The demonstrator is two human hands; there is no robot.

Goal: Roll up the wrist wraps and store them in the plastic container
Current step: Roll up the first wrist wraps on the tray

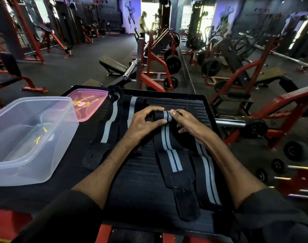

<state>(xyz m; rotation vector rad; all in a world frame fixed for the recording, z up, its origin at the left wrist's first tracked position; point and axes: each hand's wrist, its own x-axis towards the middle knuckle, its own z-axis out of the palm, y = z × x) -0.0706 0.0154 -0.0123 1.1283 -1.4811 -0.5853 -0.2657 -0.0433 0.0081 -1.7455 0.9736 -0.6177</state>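
Note:
A black wrist wrap with grey stripes (169,149) lies lengthwise on the black ribbed platform (142,183). Its far end is curled into a small roll, and my left hand (144,122) and my right hand (186,124) both pinch that roll between thumb and fingers. Another striped wrap (206,171) lies flat to the right, partly under my right forearm. Two more wraps (113,118) lie flat to the left of my hands. The clear plastic container (49,148) stands open at the left with nothing visible in it.
A pink-tinted lid (95,100) lies behind the container. The platform sits on a red frame. Red gym machines, benches, weight plates and a chrome bar (230,122) surround it. A person stands far back near a bright doorway.

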